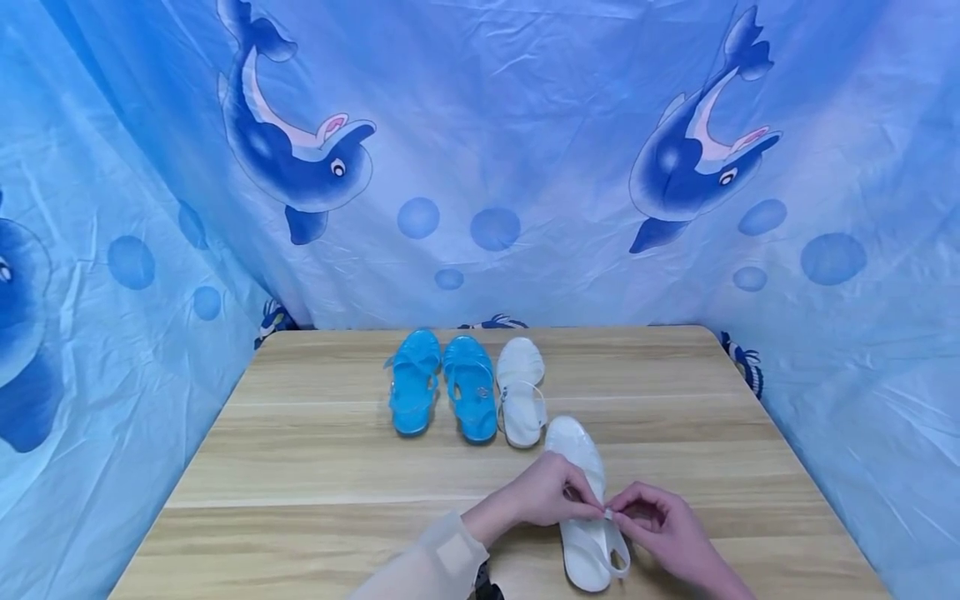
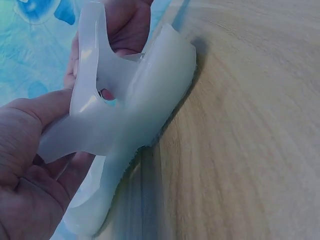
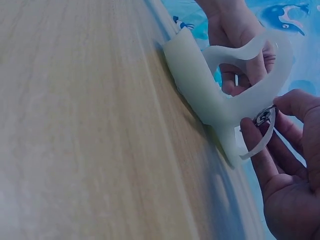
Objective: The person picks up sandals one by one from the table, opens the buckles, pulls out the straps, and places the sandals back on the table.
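Observation:
A white jelly sandal [image 1: 576, 446] lies on the table, toe pointing away, in the head view's lower right. My left hand [image 1: 553, 493] reaches across it from the left and pinches the strap on the sandal's right side. The right hand [image 1: 666, 527] meets it there, thumb and fingers on the same strap. In the right wrist view a small metal buckle [image 3: 263, 116] sits between the right thumb and fingertips. The looped heel strap [image 2: 89, 57] stands up in the left wrist view. Whether the strap end passes through the buckle, I cannot tell.
Another white sandal [image 1: 521, 417] stands beyond, left of the handled one. Beside it are two blue sandals [image 1: 411, 400], toes also away. The wooden table [image 1: 315, 467] is bordered by blue dolphin-printed curtains [image 1: 570, 125] at the back and sides.

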The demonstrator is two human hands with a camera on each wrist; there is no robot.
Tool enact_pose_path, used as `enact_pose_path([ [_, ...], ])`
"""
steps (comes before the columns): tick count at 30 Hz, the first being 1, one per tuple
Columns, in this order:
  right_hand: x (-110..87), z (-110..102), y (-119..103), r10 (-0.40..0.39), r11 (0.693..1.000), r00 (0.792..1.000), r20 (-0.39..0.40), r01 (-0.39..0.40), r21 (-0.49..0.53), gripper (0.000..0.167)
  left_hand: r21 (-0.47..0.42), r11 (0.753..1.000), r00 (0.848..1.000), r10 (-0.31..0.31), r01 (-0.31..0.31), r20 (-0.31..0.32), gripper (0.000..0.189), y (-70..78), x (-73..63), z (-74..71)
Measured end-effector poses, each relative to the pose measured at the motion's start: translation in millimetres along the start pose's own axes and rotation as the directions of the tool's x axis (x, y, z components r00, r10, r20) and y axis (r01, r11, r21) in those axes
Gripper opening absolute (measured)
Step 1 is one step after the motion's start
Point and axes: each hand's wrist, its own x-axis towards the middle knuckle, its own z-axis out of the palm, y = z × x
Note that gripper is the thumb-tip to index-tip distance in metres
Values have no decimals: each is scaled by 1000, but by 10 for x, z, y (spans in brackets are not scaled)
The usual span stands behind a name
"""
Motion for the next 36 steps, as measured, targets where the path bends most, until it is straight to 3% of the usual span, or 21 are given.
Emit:
enact_pose_path([
  [7,-7,13,-12,44,999,999,-26,-43,8,11,-8,1000,1000,-11,11,1,8,79,50,-25],
  [11,-4,33,-33,35,999,999,-41,-35,-1,10,33,999,1000,16,-16,-1,9,110,90,-40],
  [17,5,39,-42,74,997,996,-48,-74,-6,12,48,999,999,10,-12,39,5,82,48,-43],
  [28,27,46,-17,-37,999,999,-4,37,29,10,-44,999,999,-16,18,43,4,10,6,-28],
  [36,14,54,-31,-14,1000,999,-33,14,13,8,36,999,998,36,-38,45,6,53,21,-18],
])
